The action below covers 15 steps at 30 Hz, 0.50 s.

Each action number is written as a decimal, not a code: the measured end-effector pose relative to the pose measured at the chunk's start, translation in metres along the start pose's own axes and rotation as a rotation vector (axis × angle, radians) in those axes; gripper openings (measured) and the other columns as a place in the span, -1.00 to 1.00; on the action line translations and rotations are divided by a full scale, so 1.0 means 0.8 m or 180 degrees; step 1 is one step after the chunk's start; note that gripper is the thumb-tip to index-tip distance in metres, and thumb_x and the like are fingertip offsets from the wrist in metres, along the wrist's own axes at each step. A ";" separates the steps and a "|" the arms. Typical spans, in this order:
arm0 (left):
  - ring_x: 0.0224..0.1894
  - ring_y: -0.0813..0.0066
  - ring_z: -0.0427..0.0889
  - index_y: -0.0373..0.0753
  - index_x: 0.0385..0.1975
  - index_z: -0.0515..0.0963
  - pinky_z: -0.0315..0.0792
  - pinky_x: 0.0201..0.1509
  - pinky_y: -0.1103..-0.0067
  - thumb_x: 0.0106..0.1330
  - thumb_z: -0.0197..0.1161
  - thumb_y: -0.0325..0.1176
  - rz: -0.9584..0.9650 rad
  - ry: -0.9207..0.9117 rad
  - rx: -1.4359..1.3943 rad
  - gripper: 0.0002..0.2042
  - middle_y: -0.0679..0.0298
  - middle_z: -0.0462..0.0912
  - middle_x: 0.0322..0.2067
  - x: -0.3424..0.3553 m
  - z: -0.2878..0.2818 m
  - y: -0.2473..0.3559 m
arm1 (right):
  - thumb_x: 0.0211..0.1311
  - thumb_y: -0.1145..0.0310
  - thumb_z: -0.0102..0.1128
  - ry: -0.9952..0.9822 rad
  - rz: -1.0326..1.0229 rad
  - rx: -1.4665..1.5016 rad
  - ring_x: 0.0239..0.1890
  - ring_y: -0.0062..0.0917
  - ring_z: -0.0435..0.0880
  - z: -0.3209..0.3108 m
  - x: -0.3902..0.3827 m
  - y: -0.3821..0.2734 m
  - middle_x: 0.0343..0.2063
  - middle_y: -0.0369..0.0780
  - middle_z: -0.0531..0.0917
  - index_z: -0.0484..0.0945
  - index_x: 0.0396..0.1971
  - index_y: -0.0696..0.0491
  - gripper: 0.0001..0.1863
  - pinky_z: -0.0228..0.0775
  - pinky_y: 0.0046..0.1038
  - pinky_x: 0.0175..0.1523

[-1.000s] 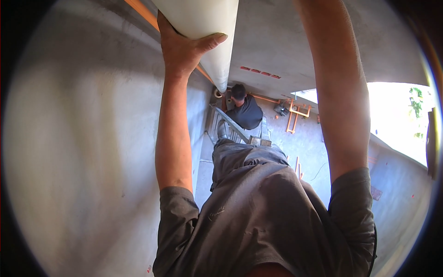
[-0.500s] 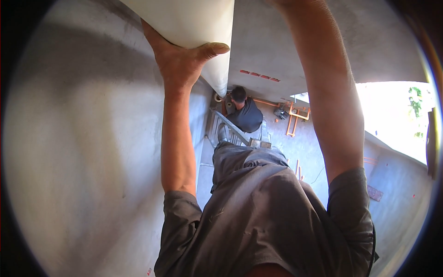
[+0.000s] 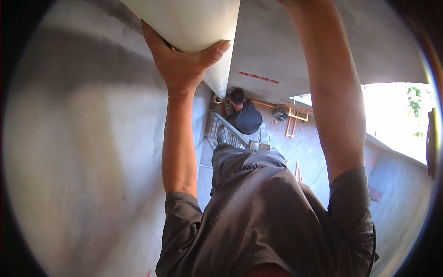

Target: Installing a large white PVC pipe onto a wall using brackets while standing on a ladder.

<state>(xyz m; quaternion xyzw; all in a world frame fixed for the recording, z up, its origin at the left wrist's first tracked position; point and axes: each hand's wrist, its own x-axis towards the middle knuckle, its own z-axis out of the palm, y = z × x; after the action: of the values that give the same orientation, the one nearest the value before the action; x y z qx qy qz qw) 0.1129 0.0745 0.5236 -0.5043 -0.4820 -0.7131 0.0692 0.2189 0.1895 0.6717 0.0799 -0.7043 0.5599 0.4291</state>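
Note:
My left hand (image 3: 182,67) is wrapped round a thick white pipe (image 3: 184,23) from below, its thumb lying across the near side. The pipe is large at the top edge and narrows downward into the corner by the floor. Its upper end lies outside the picture. My right forearm (image 3: 327,60) reaches up past the top edge on the right, so the hand itself and whatever it touches are out of sight.
A metal ladder (image 3: 230,131) stands below me, with my shoe on it. Near the pipe's foot a person in dark clothes (image 3: 244,117) crouches. Orange pipes (image 3: 291,121) run along the far wall. A bright opening (image 3: 392,111) is at right; a grey wall (image 3: 83,147) rises at left.
The pipe's upper part has shifted slightly to the right. My left hand stays round it, its thumb tilted up a little more. My right wrist has slipped farther past the top edge.

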 end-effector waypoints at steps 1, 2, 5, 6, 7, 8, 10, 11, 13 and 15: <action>-0.07 0.40 0.51 -0.33 0.00 0.30 0.45 0.05 0.46 -0.34 0.69 -0.12 0.0097 0.0026 0.0206 -0.12 0.21 0.47 -0.10 0.002 -0.001 0.002 | -0.33 -0.42 0.39 -0.0009 -0.0005 0.0104 0.19 -0.13 0.40 0.003 0.000 0.001 0.01 0.07 0.50 0.29 0.21 0.22 0.20 0.19 -0.19 0.33; -0.07 0.40 0.51 -0.33 0.00 0.30 0.45 0.05 0.46 -0.34 0.69 -0.12 0.0096 0.0031 0.0215 -0.12 0.21 0.47 -0.10 0.004 0.000 0.003 | -0.29 -0.41 0.39 -0.0018 -0.0010 0.0205 0.21 -0.14 0.39 0.006 0.000 0.000 0.01 0.07 0.50 0.29 0.21 0.24 0.19 0.17 -0.20 0.34; -0.10 0.41 0.53 -0.32 0.01 0.31 0.47 0.02 0.47 -0.35 0.68 -0.13 0.0107 0.0125 0.0126 -0.12 0.22 0.50 -0.12 0.003 -0.006 0.005 | -0.30 -0.41 0.39 0.0031 0.0012 0.0190 0.19 -0.14 0.40 0.016 -0.004 -0.004 0.00 0.07 0.51 0.29 0.20 0.25 0.19 0.19 -0.20 0.33; -0.13 0.41 0.55 -0.31 -0.02 0.35 0.48 0.01 0.47 -0.35 0.67 -0.11 0.0070 0.0103 0.0015 -0.15 0.23 0.52 -0.15 0.001 -0.012 0.005 | -0.30 -0.41 0.39 0.0059 0.0022 0.0178 0.18 -0.15 0.41 0.020 -0.007 -0.006 0.00 0.07 0.51 0.29 0.20 0.25 0.19 0.20 -0.20 0.32; -0.16 0.41 0.56 -0.30 -0.04 0.39 0.48 -0.01 0.47 -0.34 0.66 -0.09 0.0035 0.0084 -0.0103 -0.18 0.25 0.55 -0.18 0.001 -0.017 0.004 | -0.30 -0.41 0.39 0.0083 0.0033 0.0158 0.18 -0.15 0.41 0.022 -0.009 -0.007 -0.01 0.07 0.51 0.30 0.20 0.25 0.19 0.21 -0.20 0.31; -0.16 0.41 0.56 -0.30 -0.04 0.39 0.48 -0.01 0.47 -0.34 0.66 -0.09 0.0030 0.0091 -0.0100 -0.18 0.25 0.55 -0.18 0.002 -0.024 0.004 | -0.31 -0.41 0.40 0.0106 0.0043 0.0139 0.17 -0.15 0.42 0.025 -0.012 -0.009 -0.01 0.07 0.52 0.30 0.19 0.25 0.19 0.22 -0.20 0.30; -0.22 0.43 0.59 -0.29 -0.14 0.47 0.49 -0.06 0.48 -0.32 0.63 -0.07 0.0111 -0.0282 0.0382 -0.28 0.27 0.59 -0.25 0.008 -0.043 0.006 | -0.31 -0.41 0.40 0.0149 0.0063 0.0106 0.16 -0.15 0.43 0.033 -0.017 -0.012 -0.02 0.07 0.52 0.30 0.19 0.26 0.19 0.24 -0.20 0.28; -0.22 0.43 0.59 -0.29 -0.14 0.47 0.49 -0.06 0.48 -0.32 0.63 -0.07 0.0108 -0.0274 0.0390 -0.28 0.27 0.59 -0.25 0.011 -0.050 0.005 | -0.32 -0.41 0.40 0.0170 0.0071 0.0091 0.15 -0.16 0.44 0.037 -0.020 -0.013 -0.02 0.07 0.52 0.30 0.19 0.26 0.19 0.25 -0.21 0.27; -0.24 0.44 0.60 -0.30 -0.19 0.51 0.49 -0.08 0.48 -0.31 0.60 -0.07 -0.0232 -0.0749 0.0157 -0.34 0.27 0.61 -0.28 0.023 -0.057 0.003 | -0.32 -0.41 0.41 0.0207 0.0078 0.0055 0.13 -0.16 0.46 0.045 -0.022 -0.016 -0.03 0.07 0.53 0.31 0.18 0.27 0.20 0.27 -0.21 0.26; -0.24 0.43 0.59 -0.29 -0.19 0.51 0.49 -0.07 0.48 -0.31 0.60 -0.08 -0.0397 -0.0872 0.0137 -0.34 0.27 0.60 -0.28 0.027 -0.057 0.013 | -0.33 -0.41 0.41 0.0244 0.0073 0.0003 0.12 -0.16 0.47 0.050 -0.021 -0.022 -0.04 0.07 0.53 0.31 0.17 0.27 0.20 0.29 -0.21 0.24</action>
<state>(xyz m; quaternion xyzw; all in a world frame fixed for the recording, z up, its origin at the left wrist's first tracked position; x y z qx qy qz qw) 0.0789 0.0423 0.5458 -0.5644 -0.5324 -0.6301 -0.0309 0.2192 0.1426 0.6727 0.0505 -0.6879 0.5678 0.4493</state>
